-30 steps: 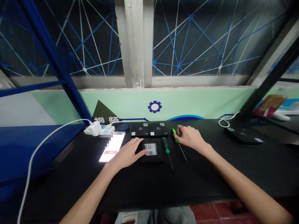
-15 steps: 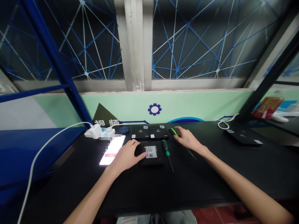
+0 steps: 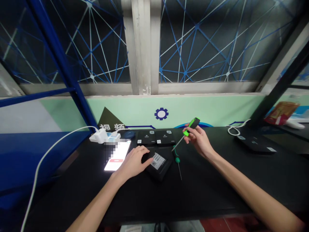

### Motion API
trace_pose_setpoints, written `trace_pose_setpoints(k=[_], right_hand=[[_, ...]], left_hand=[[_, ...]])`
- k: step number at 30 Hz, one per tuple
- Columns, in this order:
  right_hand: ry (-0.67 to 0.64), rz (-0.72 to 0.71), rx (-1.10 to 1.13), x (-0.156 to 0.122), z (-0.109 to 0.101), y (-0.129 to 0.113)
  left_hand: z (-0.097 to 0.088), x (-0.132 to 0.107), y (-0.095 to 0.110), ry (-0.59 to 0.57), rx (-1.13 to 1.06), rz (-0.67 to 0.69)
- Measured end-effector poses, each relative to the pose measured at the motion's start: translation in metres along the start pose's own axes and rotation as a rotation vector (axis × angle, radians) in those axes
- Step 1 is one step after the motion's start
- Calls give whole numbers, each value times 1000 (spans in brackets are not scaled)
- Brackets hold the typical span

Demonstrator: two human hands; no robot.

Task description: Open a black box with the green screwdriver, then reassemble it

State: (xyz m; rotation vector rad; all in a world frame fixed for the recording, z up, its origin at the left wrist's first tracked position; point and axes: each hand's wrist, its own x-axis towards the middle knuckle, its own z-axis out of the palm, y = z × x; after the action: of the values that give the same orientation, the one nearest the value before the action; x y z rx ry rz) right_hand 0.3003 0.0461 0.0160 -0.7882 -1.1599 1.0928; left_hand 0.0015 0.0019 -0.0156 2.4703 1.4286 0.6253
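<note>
Lime-and-black screwdriver (image 3: 193, 124) is now lifted clear of the table (image 3: 205, 190); black box (image 3: 162, 170) got turned, one corner now toward me. Right hand (image 3: 200, 139) closed around the screwdriver's handle, shaft slanting down-left, tip near the box's far right corner, contact unclear. Left hand (image 3: 135, 160) on the box's left side, thumb at the label (image 3: 158, 159), fingers apart from it; can't tell if it's pinching. Dark green screwdriver (image 3: 177, 159) lies just right of the box.
</note>
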Motion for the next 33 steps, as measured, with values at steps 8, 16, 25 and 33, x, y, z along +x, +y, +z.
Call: trace_pose_setpoints(k=[8, 16, 25, 33], right_hand=[[-117, -11, -33, -10, 17, 11], [-202, -130, -198, -13, 23, 12], [-380, -120, -413, 7, 39, -5], [-565, -61, -400, 15, 57, 10]], left_hand=[[10, 7, 1, 143, 91, 17], [13, 13, 3, 107, 140, -157], [11, 15, 0, 77, 97, -160], [7, 15, 2, 42, 96, -148]])
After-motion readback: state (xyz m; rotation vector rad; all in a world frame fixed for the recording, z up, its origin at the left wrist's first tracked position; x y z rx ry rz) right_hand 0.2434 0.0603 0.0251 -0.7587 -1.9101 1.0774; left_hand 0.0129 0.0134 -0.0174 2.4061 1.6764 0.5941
